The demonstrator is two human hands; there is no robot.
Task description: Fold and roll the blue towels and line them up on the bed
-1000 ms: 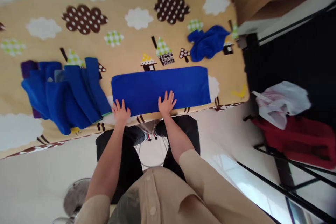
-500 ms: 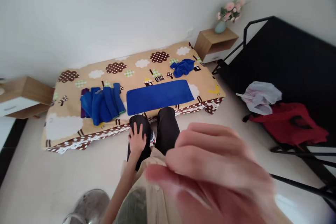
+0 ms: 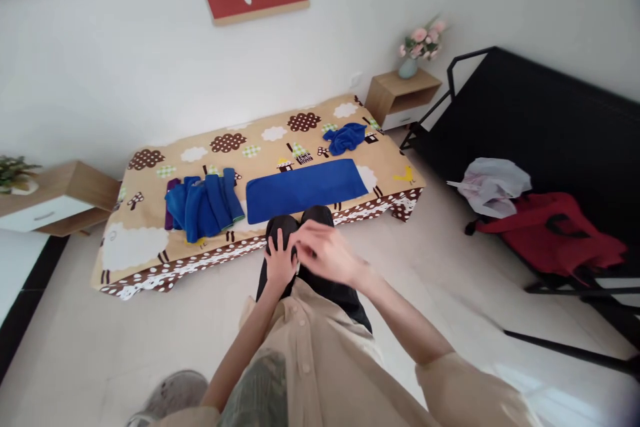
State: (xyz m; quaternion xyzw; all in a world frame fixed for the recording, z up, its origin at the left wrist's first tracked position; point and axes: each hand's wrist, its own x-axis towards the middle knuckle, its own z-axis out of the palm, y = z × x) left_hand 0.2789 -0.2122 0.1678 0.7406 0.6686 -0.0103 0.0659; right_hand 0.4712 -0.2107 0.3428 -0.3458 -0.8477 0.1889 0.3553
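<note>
My left hand [image 3: 281, 264] lies on my left knee, in black trousers [image 3: 325, 283], with its fingers spread. Just to its right, my right hand [image 3: 325, 252] hovers above my lap, slightly blurred, with loosely bent fingers and a gap by the thumb; I see nothing in it. Beyond my knees, a blue cloth [image 3: 306, 189] is spread flat along the near side of the bed [image 3: 133, 247]. Several rolled or folded blue cloths [image 3: 203, 205] lie to its left, with a purple cloth [image 3: 172, 203] beside them. A crumpled blue cloth [image 3: 346, 138] lies farther back right.
Wooden nightstands flank the bed, the right one [image 3: 397, 90] bearing a flower vase [image 3: 408, 67]. A black folding frame [image 3: 530, 107] on the right holds a red bag [image 3: 565, 233] and a white plastic bag [image 3: 493, 187]. A round stool [image 3: 175, 390] stands at lower left.
My right hand has moved away from close to the camera, down to my lap beside my left hand. My left hand stays on the knee. The view has tilted up slightly.
</note>
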